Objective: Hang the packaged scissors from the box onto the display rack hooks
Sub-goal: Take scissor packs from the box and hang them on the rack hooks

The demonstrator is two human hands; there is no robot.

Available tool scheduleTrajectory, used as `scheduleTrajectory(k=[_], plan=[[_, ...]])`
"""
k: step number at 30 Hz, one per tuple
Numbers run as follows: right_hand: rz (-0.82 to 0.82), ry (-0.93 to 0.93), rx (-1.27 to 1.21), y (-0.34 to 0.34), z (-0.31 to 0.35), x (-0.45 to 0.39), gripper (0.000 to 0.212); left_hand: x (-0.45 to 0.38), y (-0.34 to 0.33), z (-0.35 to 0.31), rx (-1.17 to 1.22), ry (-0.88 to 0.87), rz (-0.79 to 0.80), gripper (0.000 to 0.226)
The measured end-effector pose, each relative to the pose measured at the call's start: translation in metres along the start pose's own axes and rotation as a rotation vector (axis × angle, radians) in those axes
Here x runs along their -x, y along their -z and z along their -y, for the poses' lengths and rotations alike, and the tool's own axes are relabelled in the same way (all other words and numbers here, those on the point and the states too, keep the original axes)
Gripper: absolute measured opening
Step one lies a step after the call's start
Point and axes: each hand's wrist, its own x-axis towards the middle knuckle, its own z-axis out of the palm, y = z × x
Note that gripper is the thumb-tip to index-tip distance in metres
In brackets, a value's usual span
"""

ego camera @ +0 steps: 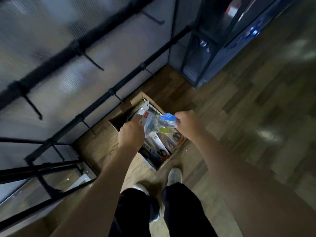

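Reaching down over the cardboard box (119, 121) on the wooden floor, the person has both hands in among the packaged scissors. The left hand (130, 134) is curled round a clear pack with a white header card (145, 110), whose hang tab stands up just beyond the knuckles. The right hand (187, 123) pinches a second pack by its blue header card (168, 116), and the clear bag droops from that pinch toward the left hand. Beneath both grips more packs lie loose in the box (164, 147), dark and orange handles showing through the plastic.

These packs will likely handle as light things, soft in the bag and stiffer only at the card. The film looks slick, so the card top, just below the hang hole, is the best hold; it also leaves the hole free for a hook. Points inside thin film could pierce it if squeezed hard.

The display rack (71, 47) rises up and left of the left hand, its black hooks (94, 62) bare as far as the blur shows.

A small red label sits on the white card near the left fingers, and a yellow tag lies between the hands, but no writing or brand can be read; the frame is too smeared.
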Motion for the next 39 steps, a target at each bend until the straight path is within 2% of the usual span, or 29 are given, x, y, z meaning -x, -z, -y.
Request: scheduleTrajectory(k=[4, 7, 11, 14, 15, 17, 20, 21, 23, 27, 30, 32, 34, 37, 39], plan=[[-0.113, -0.011, -0.06, 0.071, 0.035, 0.024, 0.013, 0.03, 0.071, -0.042, 0.102, 0.036, -0.094, 0.032], [-0.18, 0.048, -0.127, 0.11, 0.054, 0.039, 0.016, 0.05, 0.117, -0.069, 0.181, 0.028, -0.124, 0.031], [-0.308, 0.106, -0.197, 0.162, 0.075, 0.062, 0.016, 0.079, 0.176, -0.1, 0.274, 0.063, -0.209, 0.017], [-0.385, 0.178, -0.181, 0.199, 0.09, 0.079, 0.012, 0.103, 0.212, -0.112, 0.345, 0.082, -0.274, 0.007], [-0.399, 0.212, -0.169, 0.211, 0.095, 0.083, 0.011, 0.11, 0.223, -0.116, 0.359, 0.085, -0.28, 0.011], [-0.397, 0.279, -0.113, 0.233, 0.109, 0.092, 0.013, 0.124, 0.24, -0.122, 0.397, 0.091, -0.279, 0.018], [-0.353, 0.388, -0.044, 0.262, 0.128, 0.105, 0.014, 0.144, 0.258, -0.129, 0.552, 0.084, -0.291, 0.007], [-0.343, 0.423, -0.038, 0.269, 0.134, 0.108, 0.014, 0.15, 0.262, -0.13, 0.617, 0.083, -0.305, 0.019], [-0.342, 0.481, -0.027, 0.281, 0.146, 0.115, 0.021, 0.158, 0.267, -0.133, 0.724, 0.086, -0.347, 0.027], [-0.328, 0.579, 0.005, 0.294, 0.168, 0.124, 0.023, 0.171, 0.28, -0.134, 0.741, 0.092, -0.443, 0.008], [-0.304, 0.646, -0.001, 0.302, 0.183, 0.128, 0.01, 0.188, 0.291, -0.135, 0.803, 0.056, -0.529, 0.028], [-0.291, 0.674, -0.017, 0.308, 0.192, 0.131, 0.011, 0.2, 0.302, -0.135, 0.876, 0.013, -0.576, 0.032], [-0.265, 0.695, -0.035, 0.315, 0.205, 0.135, 0.016, 0.21, 0.315, -0.133, 0.918, -0.024, -0.61, 0.026], [-0.251, 0.687, -0.09, 0.327, 0.227, 0.141, 0.035, 0.219, 0.338, -0.125, 0.94, -0.07, -0.668, 0.01], [-0.258, 0.697, -0.125, 0.336, 0.243, 0.146, 0.031, 0.225, 0.352, -0.12, 0.915, -0.102, -0.743, 0.016]])
